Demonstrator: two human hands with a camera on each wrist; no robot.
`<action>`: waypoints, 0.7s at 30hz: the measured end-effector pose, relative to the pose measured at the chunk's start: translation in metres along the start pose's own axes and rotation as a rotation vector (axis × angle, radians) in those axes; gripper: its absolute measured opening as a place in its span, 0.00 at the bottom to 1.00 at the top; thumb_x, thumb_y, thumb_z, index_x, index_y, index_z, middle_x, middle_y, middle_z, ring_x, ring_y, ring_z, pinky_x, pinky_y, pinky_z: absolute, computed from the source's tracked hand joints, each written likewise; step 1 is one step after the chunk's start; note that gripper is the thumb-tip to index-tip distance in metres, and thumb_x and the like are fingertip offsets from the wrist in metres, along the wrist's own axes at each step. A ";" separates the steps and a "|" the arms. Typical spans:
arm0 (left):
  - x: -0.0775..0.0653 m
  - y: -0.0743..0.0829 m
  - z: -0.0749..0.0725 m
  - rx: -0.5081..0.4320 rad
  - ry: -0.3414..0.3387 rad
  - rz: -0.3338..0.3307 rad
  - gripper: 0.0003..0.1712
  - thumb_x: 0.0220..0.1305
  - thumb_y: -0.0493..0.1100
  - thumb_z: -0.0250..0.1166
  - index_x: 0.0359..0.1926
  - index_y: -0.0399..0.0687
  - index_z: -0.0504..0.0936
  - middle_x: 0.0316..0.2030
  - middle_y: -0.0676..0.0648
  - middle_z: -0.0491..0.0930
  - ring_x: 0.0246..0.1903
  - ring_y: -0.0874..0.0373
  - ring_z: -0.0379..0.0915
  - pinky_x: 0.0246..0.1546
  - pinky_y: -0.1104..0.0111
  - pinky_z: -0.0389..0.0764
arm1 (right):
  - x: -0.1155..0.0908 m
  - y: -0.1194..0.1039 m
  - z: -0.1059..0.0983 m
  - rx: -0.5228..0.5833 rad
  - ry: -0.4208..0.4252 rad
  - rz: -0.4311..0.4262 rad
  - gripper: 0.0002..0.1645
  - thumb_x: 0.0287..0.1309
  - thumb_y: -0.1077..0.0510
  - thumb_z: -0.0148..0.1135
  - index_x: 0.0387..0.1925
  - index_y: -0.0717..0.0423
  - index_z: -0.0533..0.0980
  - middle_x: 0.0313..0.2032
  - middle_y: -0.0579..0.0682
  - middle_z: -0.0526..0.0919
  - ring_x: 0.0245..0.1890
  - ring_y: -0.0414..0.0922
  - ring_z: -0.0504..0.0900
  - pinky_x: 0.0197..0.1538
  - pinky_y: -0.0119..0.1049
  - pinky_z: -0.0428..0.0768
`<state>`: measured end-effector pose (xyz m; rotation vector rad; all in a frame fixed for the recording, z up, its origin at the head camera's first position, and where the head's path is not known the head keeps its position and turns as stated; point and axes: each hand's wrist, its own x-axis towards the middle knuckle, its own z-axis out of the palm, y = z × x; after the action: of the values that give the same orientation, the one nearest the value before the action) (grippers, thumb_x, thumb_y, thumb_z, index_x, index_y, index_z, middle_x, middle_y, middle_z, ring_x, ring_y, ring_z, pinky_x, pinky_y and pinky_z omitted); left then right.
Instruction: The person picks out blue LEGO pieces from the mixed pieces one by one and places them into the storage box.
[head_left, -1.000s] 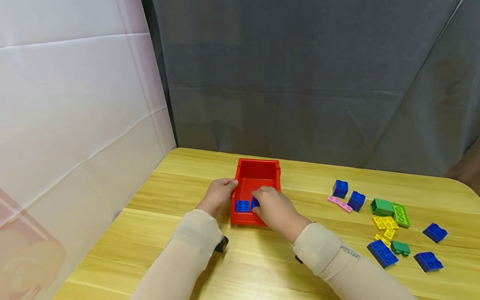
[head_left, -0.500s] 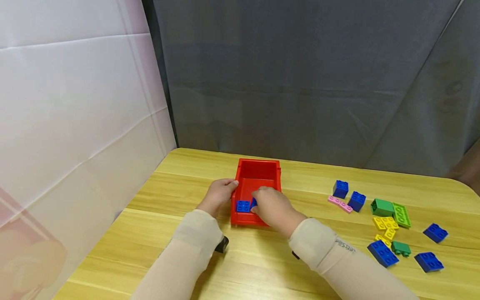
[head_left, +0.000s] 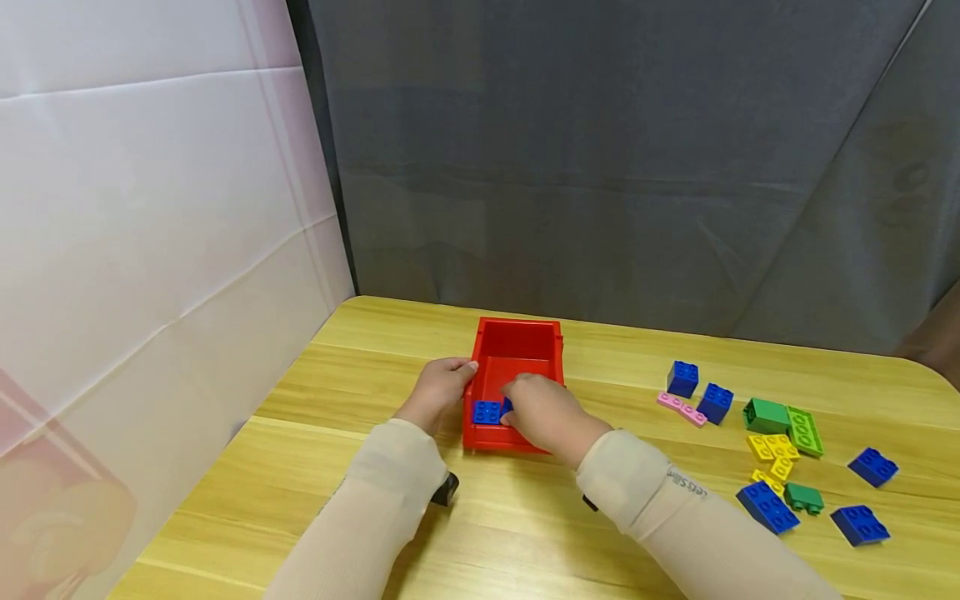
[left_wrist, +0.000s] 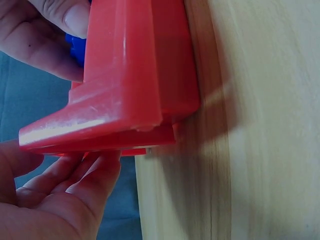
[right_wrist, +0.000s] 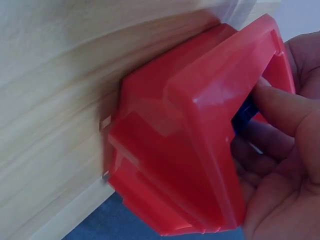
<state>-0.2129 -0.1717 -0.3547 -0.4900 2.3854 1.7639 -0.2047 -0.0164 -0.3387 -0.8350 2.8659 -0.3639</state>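
Note:
A red open-topped bin [head_left: 517, 340] stands on the table. My left hand [head_left: 437, 392] pinches its left rim, thumb on top and fingers under the lip in the left wrist view. Inside the bin, in its near left corner, sits a blue building brick [head_left: 487, 412] with its studs up. My right hand [head_left: 546, 417] reaches into the bin and grips a second blue brick [right_wrist: 245, 114] between thumb and fingers. That brick is beside the first and mostly hidden by the hand; whether the two touch I cannot tell.
Loose bricks lie on the wooden table [head_left: 315, 467] at the right: several blue ones [head_left: 768, 507], a green one [head_left: 767, 415], a light green plate [head_left: 805, 431], yellow pieces [head_left: 782, 447] and pink pieces [head_left: 681, 408]. A grey curtain [head_left: 600, 167] hangs behind the table.
My right hand has shifted slightly left inside the bin, bringing its blue brick closer to the other one. The left hand keeps its hold on the rim.

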 end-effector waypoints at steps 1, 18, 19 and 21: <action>0.000 0.000 0.000 0.000 0.001 0.002 0.24 0.74 0.46 0.52 0.64 0.39 0.72 0.60 0.38 0.73 0.61 0.41 0.65 0.62 0.49 0.69 | 0.000 0.000 0.000 0.000 -0.005 -0.007 0.26 0.57 0.55 0.68 0.57 0.60 0.77 0.50 0.55 0.82 0.51 0.51 0.80 0.57 0.44 0.77; 0.000 0.000 0.000 -0.021 -0.003 0.009 0.23 0.74 0.45 0.52 0.64 0.38 0.72 0.59 0.38 0.73 0.60 0.42 0.67 0.62 0.51 0.69 | 0.008 -0.001 -0.003 0.014 -0.080 -0.015 0.24 0.58 0.55 0.67 0.55 0.60 0.78 0.47 0.54 0.83 0.48 0.49 0.80 0.58 0.42 0.77; 0.000 0.000 0.000 -0.024 -0.004 0.010 0.23 0.74 0.45 0.52 0.64 0.38 0.72 0.59 0.38 0.73 0.60 0.42 0.67 0.62 0.51 0.69 | 0.009 -0.002 -0.003 0.019 -0.085 -0.011 0.24 0.58 0.55 0.67 0.55 0.60 0.78 0.46 0.53 0.84 0.47 0.49 0.80 0.57 0.42 0.77; 0.000 0.000 0.000 -0.026 -0.005 0.011 0.23 0.74 0.45 0.52 0.64 0.38 0.72 0.59 0.38 0.73 0.59 0.42 0.67 0.62 0.51 0.69 | 0.010 -0.002 -0.004 0.028 -0.097 0.002 0.23 0.58 0.55 0.67 0.54 0.60 0.79 0.44 0.53 0.84 0.44 0.48 0.80 0.56 0.42 0.78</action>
<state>-0.2130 -0.1717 -0.3544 -0.4757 2.3688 1.8013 -0.2122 -0.0229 -0.3352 -0.8208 2.7657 -0.3526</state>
